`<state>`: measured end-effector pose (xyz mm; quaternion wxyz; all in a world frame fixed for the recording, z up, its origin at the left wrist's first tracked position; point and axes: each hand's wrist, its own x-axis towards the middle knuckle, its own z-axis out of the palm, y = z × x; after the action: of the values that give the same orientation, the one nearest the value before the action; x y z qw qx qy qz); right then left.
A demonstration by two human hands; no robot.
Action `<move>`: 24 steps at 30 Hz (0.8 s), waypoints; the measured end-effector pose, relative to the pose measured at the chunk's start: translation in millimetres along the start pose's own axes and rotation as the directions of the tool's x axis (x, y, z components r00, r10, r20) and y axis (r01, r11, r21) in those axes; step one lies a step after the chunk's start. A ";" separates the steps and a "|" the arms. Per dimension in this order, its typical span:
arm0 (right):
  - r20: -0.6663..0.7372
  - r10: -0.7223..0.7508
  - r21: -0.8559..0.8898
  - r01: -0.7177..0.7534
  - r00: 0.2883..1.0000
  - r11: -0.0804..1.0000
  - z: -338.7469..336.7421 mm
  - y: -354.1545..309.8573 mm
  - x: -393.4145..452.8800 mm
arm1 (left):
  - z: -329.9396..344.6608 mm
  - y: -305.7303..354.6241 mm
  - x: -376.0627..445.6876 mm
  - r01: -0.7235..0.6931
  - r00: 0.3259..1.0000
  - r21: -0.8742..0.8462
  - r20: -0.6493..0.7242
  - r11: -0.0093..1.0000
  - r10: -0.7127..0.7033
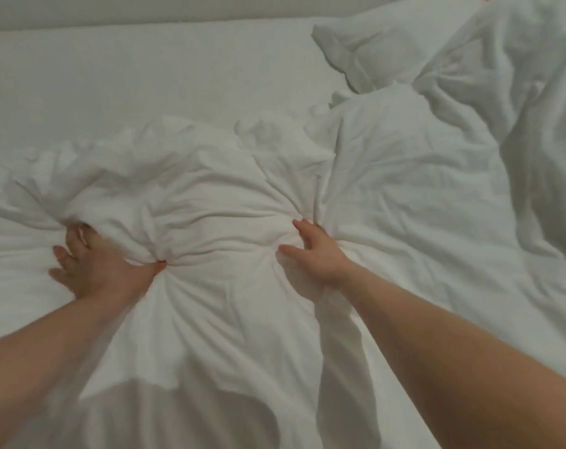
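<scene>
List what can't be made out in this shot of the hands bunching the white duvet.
Head view: left hand fingertips, blurred and partly under a duvet fold.
Head view: right hand far fingers, buried in gathered duvet.
Head view: pillow right end, behind heaped bedding.
Head view: both elbows, cut off by the bottom and side edges.

The duvet (229, 202) is plain white with no pattern. The pillow (378, 50) is white too, and the bed (113, 82) sheet a flat, unmarked white.
</scene>
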<state>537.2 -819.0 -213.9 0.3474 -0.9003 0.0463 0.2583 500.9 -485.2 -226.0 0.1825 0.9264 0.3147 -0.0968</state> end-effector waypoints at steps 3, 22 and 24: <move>-0.039 -0.091 -0.118 0.086 0.995 0.989 -20.6 1.7 -34.5 | -5.4 63.3 -27.0 -0.360 0.928 -0.068 -0.127 0.931 0.350; -0.231 0.167 -0.560 -0.272 0.958 0.783 -115.8 141.5 6.8 | 93.4 172.7 8.7 -0.403 0.847 0.310 0.484 0.861 0.222; -0.233 0.163 -0.542 -0.267 0.959 0.797 -114.2 139.7 3.5 | 93.4 173.9 7.3 -0.391 0.854 0.321 0.476 0.863 0.209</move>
<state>553.1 -998.2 -228.3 0.0262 -0.9704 0.0997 0.2182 608.1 -646.3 -265.4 0.0631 0.9380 0.0881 -0.3293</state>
